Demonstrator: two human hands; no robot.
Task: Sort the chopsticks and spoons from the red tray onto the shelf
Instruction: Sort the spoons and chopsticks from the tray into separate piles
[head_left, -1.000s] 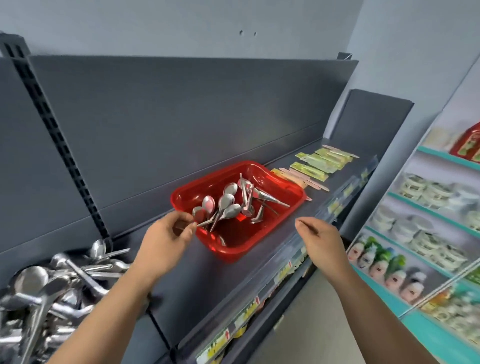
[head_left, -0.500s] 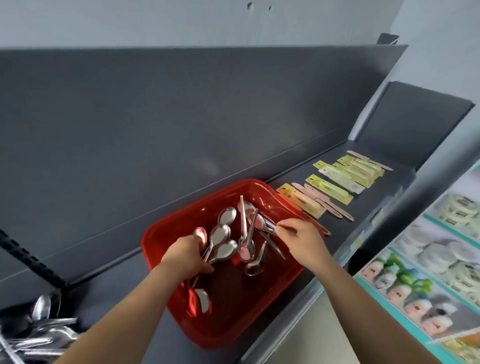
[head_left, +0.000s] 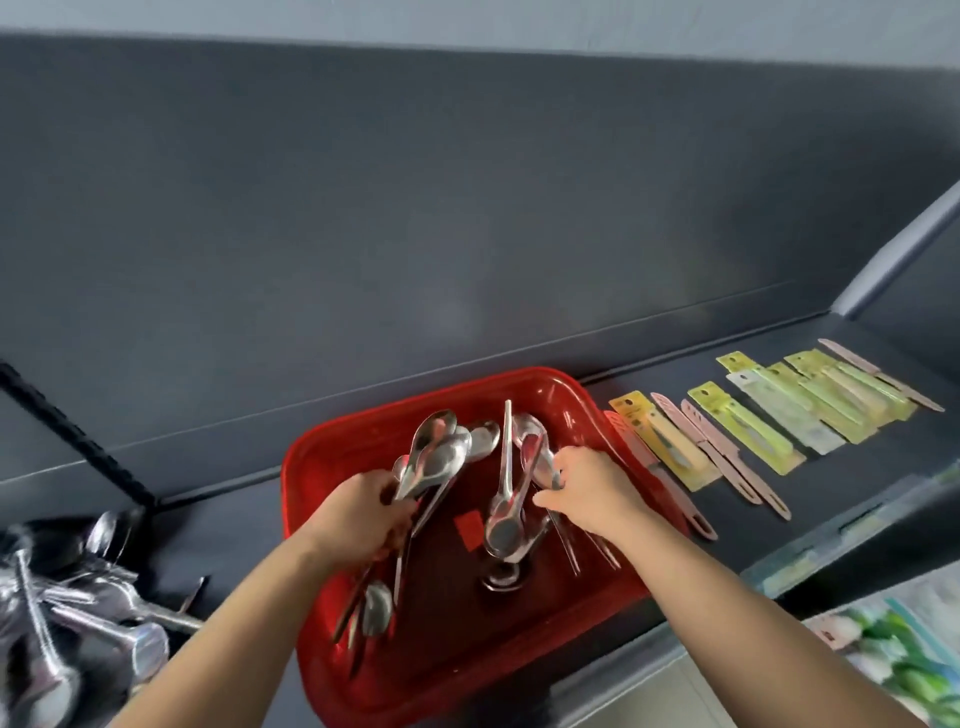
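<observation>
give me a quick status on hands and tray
Left hand shut on a bunch of spoons. Right hand gripping a spoon in the red tray. Nothing in the way.

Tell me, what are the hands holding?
The left hand grips a bunch of spoons by their handles. The right hand pinches another spoon near its bowl.

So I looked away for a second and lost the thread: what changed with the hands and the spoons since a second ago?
Both hands moved into the red tray. The left hand, which was at the tray's near edge, now grips a bunch of spoons. The right hand, which was empty over the shelf edge, has closed on spoon handles. The packaged items on the shelf and the spoon pile at left stayed put.
</observation>
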